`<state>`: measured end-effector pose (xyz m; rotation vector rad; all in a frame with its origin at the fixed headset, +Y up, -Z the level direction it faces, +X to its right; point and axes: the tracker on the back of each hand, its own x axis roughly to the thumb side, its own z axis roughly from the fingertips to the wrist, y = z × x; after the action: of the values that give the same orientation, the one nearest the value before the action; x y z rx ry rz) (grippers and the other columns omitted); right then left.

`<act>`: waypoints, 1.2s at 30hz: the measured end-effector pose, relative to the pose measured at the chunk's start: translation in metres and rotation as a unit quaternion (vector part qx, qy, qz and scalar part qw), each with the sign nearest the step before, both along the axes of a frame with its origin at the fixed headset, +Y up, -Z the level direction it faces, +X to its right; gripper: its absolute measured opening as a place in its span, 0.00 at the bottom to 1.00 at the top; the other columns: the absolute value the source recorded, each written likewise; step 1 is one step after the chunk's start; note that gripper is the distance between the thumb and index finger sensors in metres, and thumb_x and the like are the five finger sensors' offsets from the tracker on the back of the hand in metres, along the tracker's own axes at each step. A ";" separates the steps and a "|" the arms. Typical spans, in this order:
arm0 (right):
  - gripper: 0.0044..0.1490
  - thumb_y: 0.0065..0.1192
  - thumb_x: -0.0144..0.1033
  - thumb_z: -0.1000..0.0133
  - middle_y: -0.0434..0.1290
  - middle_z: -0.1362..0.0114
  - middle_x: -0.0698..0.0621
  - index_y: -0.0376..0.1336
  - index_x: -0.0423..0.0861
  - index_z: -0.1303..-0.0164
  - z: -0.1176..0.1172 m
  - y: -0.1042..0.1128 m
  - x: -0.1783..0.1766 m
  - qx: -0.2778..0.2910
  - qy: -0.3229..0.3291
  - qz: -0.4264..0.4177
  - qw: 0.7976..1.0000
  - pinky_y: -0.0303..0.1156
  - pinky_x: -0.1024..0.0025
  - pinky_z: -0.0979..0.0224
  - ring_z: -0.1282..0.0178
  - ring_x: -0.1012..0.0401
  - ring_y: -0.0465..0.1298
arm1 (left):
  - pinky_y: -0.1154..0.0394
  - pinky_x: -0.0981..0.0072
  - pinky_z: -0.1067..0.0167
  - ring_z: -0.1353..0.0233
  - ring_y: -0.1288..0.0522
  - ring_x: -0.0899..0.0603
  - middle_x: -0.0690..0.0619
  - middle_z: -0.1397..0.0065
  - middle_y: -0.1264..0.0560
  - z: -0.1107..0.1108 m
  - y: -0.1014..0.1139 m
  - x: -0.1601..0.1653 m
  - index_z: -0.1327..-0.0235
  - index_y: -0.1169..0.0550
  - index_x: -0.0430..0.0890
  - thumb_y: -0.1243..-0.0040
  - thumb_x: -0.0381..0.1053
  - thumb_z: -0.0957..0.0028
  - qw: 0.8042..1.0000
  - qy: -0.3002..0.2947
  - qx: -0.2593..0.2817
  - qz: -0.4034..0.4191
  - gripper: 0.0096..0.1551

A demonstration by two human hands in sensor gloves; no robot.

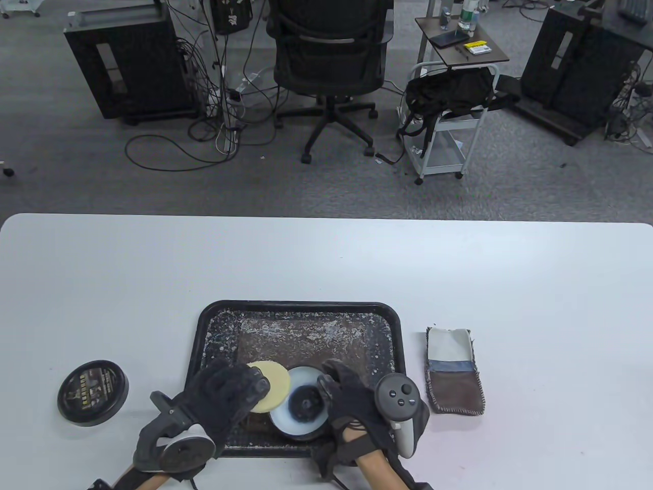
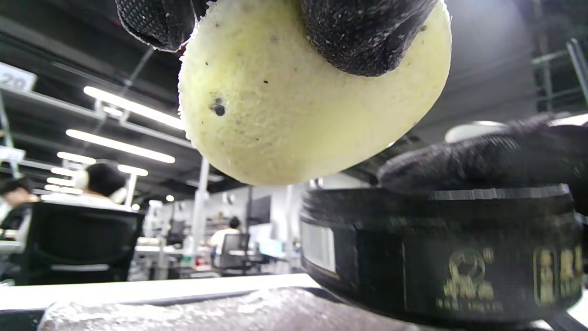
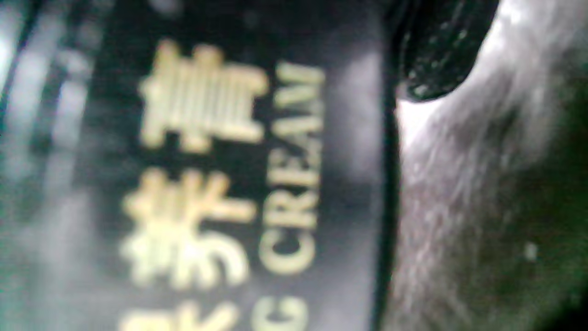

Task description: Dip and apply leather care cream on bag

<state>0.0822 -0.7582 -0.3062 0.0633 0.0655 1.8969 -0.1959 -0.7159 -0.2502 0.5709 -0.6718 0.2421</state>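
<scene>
You are gripping the sponge (image 1: 265,385) in your left hand (image 1: 217,395) just beside the opened cream jar (image 1: 300,403) your right hand (image 1: 352,403) is steadying, its lid (image 1: 92,393) lying off at the left of the bench (image 1: 326,265), while dipping and the bag (image 1: 455,370) are waiting.

right wrist view: blurred, cream tin (image 3: 229,184) label cut off | left hand (image 1: 224,395) covers part of sponge (image 1: 268,385) | tray (image 1: 301,311) near rim hidden

Pale yellow round sponge (image 2: 294,115) pinched at top between black gloved fingers (image 2: 363,32) of left hand (image 2: 257,18). Just below and right, black cream jar (image 2: 436,253) with gold lettering, right hand (image 2: 487,156) lying over its rim. Speckled tray (image 2: 183,312) beneath. Far behind, blurred office chairs and seated people.
</scene>
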 end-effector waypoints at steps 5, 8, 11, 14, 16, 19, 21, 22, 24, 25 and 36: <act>0.40 0.58 0.48 0.47 0.65 0.28 0.31 0.65 0.33 0.33 0.001 -0.004 -0.003 -0.019 -0.005 0.003 1.000 0.77 0.46 0.44 0.53 0.49 0.83 | 0.29 0.49 0.29 0.32 0.21 0.48 0.61 0.33 0.21 0.005 -0.003 0.012 0.41 0.24 0.63 0.36 0.51 0.60 1.000 -0.017 0.002 -0.022 0.29; 0.40 0.57 0.49 0.47 0.65 0.28 0.32 0.65 0.33 0.33 0.001 -0.004 -0.005 -0.022 0.006 -0.002 1.000 0.76 0.46 0.43 0.52 0.49 0.83 | 0.29 0.49 0.29 0.32 0.21 0.49 0.61 0.33 0.21 0.007 -0.006 0.019 0.41 0.25 0.63 0.37 0.52 0.60 0.999 -0.024 0.004 -0.039 0.29; 0.40 0.57 0.49 0.47 0.65 0.28 0.32 0.65 0.33 0.33 0.002 -0.004 -0.009 -0.025 0.014 -0.010 1.000 0.76 0.46 0.43 0.52 0.49 0.83 | 0.29 0.50 0.29 0.31 0.21 0.49 0.63 0.32 0.22 0.010 -0.008 0.025 0.40 0.25 0.64 0.37 0.52 0.59 0.998 -0.032 0.009 -0.051 0.29; 0.40 0.57 0.49 0.47 0.66 0.28 0.32 0.65 0.33 0.33 0.005 -0.005 -0.015 -0.023 0.030 -0.014 0.999 0.76 0.46 0.43 0.53 0.49 0.83 | 0.29 0.50 0.29 0.31 0.21 0.50 0.63 0.32 0.22 0.010 -0.010 0.031 0.40 0.26 0.64 0.38 0.52 0.59 0.997 -0.043 0.005 -0.058 0.29; 0.40 0.57 0.49 0.47 0.66 0.29 0.32 0.65 0.33 0.33 0.007 -0.005 -0.020 -0.021 0.038 -0.020 0.999 0.76 0.46 0.43 0.53 0.49 0.83 | 0.29 0.51 0.29 0.31 0.21 0.50 0.63 0.32 0.22 0.011 -0.012 0.035 0.40 0.26 0.65 0.38 0.53 0.59 0.996 -0.052 0.001 -0.068 0.29; 0.39 0.56 0.49 0.47 0.68 0.30 0.32 0.66 0.34 0.34 0.009 -0.005 -0.023 -0.010 0.029 0.000 1.000 0.77 0.47 0.44 0.54 0.49 0.83 | 0.28 0.52 0.29 0.31 0.21 0.50 0.63 0.32 0.22 0.011 -0.013 0.036 0.40 0.26 0.65 0.38 0.53 0.59 0.996 -0.057 -0.003 -0.071 0.29; 0.39 0.56 0.48 0.46 0.67 0.30 0.32 0.66 0.34 0.34 0.009 -0.005 -0.023 -0.011 0.033 -0.005 0.999 0.76 0.46 0.44 0.54 0.49 0.83 | 0.28 0.52 0.29 0.31 0.21 0.50 0.63 0.32 0.22 0.010 -0.014 0.035 0.40 0.26 0.65 0.38 0.53 0.59 0.996 -0.056 -0.016 -0.070 0.29; 0.39 0.57 0.48 0.47 0.68 0.30 0.32 0.66 0.34 0.34 0.009 -0.004 -0.024 -0.011 0.032 -0.006 0.999 0.76 0.46 0.44 0.54 0.48 0.83 | 0.28 0.52 0.29 0.31 0.21 0.50 0.63 0.32 0.22 0.009 -0.014 0.035 0.39 0.27 0.65 0.38 0.53 0.59 0.996 -0.059 -0.026 -0.068 0.30; 0.39 0.58 0.49 0.47 0.68 0.30 0.32 0.67 0.34 0.34 0.010 -0.003 -0.025 -0.007 0.033 0.000 0.999 0.76 0.46 0.44 0.54 0.48 0.83 | 0.28 0.52 0.29 0.30 0.22 0.50 0.63 0.31 0.23 0.006 -0.016 0.036 0.39 0.27 0.65 0.39 0.54 0.59 0.994 -0.064 -0.050 -0.071 0.30; 0.39 0.58 0.49 0.47 0.68 0.30 0.32 0.67 0.34 0.34 0.010 -0.002 -0.025 -0.006 0.034 0.001 0.999 0.76 0.46 0.44 0.54 0.48 0.83 | 0.28 0.52 0.29 0.29 0.22 0.50 0.63 0.30 0.24 0.004 -0.018 0.036 0.38 0.28 0.65 0.39 0.54 0.59 0.993 -0.067 -0.070 -0.073 0.30; 0.39 0.60 0.49 0.48 0.69 0.31 0.32 0.67 0.35 0.34 0.013 0.000 -0.028 -0.001 0.040 0.026 0.999 0.75 0.45 0.44 0.55 0.46 0.82 | 0.31 0.52 0.27 0.23 0.30 0.49 0.64 0.25 0.31 -0.002 -0.030 0.039 0.34 0.35 0.65 0.42 0.60 0.58 0.985 -0.078 -0.125 -0.094 0.35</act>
<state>0.0537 -0.7581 -0.2927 0.1385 0.1247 1.9465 -0.1567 -0.7457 -0.2526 0.2483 -0.8276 0.1918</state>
